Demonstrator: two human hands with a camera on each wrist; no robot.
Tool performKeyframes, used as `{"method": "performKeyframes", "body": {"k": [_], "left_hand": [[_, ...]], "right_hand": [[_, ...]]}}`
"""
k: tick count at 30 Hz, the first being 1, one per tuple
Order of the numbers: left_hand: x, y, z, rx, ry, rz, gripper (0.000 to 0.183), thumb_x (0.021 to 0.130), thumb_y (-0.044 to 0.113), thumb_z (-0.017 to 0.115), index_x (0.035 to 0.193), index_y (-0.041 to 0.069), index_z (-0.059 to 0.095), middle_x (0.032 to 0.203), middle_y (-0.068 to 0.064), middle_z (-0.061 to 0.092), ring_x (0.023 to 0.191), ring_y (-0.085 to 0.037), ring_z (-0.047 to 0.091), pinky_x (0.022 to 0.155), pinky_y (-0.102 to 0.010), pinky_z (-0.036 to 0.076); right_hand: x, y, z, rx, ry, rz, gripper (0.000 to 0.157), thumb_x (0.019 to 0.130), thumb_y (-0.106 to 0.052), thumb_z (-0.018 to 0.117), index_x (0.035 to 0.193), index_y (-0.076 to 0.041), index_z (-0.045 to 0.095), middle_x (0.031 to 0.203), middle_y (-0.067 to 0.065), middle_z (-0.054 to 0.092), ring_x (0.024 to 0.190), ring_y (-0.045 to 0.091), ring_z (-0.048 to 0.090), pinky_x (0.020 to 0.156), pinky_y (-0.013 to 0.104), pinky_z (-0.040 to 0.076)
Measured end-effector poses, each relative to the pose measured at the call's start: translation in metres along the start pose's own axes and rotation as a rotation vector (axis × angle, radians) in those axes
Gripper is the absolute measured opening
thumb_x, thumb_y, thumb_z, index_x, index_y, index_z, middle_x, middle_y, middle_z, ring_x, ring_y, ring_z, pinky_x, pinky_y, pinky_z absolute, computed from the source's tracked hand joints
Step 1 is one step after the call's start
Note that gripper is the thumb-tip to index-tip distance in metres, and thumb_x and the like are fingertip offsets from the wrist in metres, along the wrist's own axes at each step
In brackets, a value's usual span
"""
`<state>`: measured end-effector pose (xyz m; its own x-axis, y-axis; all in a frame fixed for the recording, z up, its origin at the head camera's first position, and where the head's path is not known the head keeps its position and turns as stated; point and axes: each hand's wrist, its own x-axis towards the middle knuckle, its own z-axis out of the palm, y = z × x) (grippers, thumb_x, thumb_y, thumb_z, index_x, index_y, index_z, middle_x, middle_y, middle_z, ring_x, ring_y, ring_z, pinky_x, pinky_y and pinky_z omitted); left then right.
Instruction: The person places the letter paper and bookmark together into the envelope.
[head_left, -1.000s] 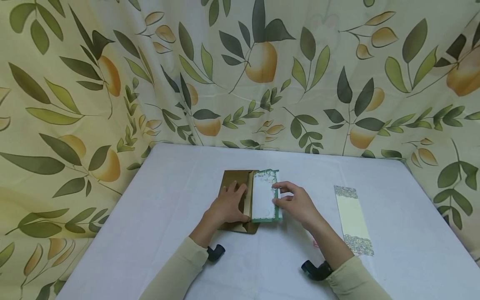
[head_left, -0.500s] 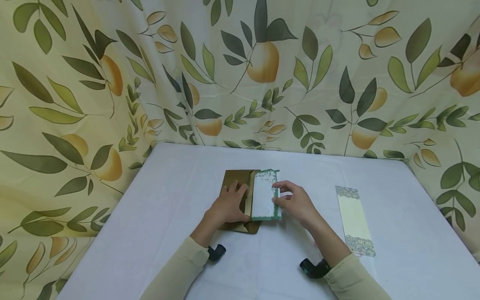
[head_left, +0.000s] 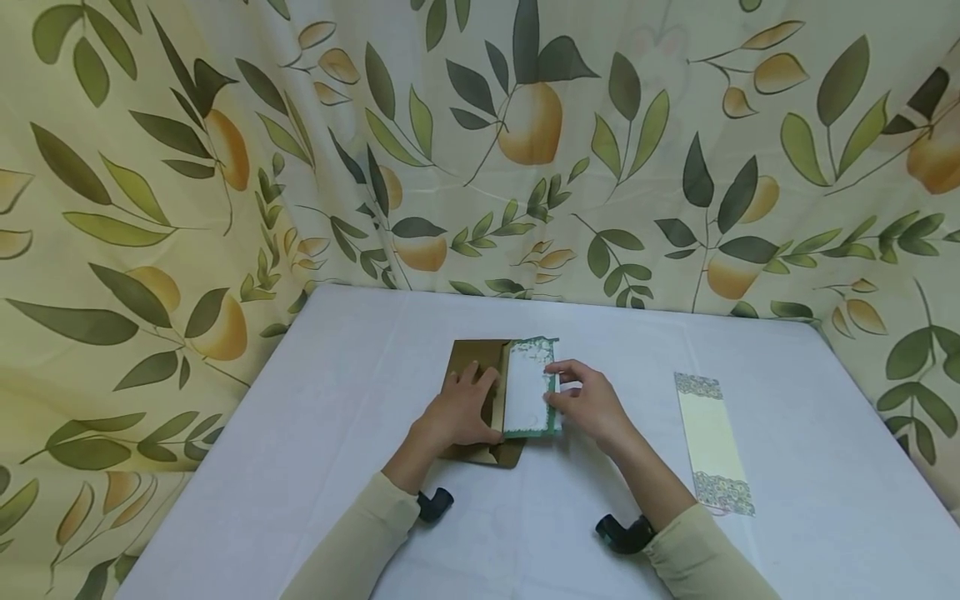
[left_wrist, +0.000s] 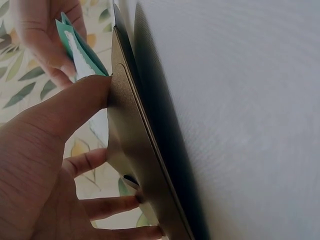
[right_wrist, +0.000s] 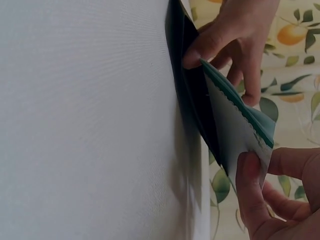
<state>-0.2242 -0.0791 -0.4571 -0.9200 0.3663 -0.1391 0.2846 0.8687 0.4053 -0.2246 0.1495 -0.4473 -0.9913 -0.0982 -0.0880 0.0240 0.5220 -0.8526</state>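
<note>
The green-edged card meets the brown envelope mid-table, nearer the far edge. The right hand pinches the card; the left hand lies spread on the envelope. They seem to be lining both up, which likely calls for steady, straight fingers. A paper strip lies towards the white table's right edge; a leafy fruit curtain hangs behind.
</note>
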Motion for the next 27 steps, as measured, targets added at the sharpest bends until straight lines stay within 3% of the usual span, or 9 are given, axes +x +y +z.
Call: {"method": "performKeyframes", "body": {"k": [27], "left_hand": [[-0.0031,0.0000,-0.0018,-0.008,-0.013,0.020,0.086,0.077,0.044,0.091,0.145,0.019,0.044,0.163,-0.023,0.027,0.140,-0.056,0.034,0.097,-0.063,0.048]], "right_hand": [[0.0043,0.0014,0.0055,0.025,0.004,0.029,0.042,0.094,-0.005,0.073,0.133,-0.003,0.061,0.124,0.021,0.056,0.099,0.030,0.060,0.073,0.033,0.052]]}}
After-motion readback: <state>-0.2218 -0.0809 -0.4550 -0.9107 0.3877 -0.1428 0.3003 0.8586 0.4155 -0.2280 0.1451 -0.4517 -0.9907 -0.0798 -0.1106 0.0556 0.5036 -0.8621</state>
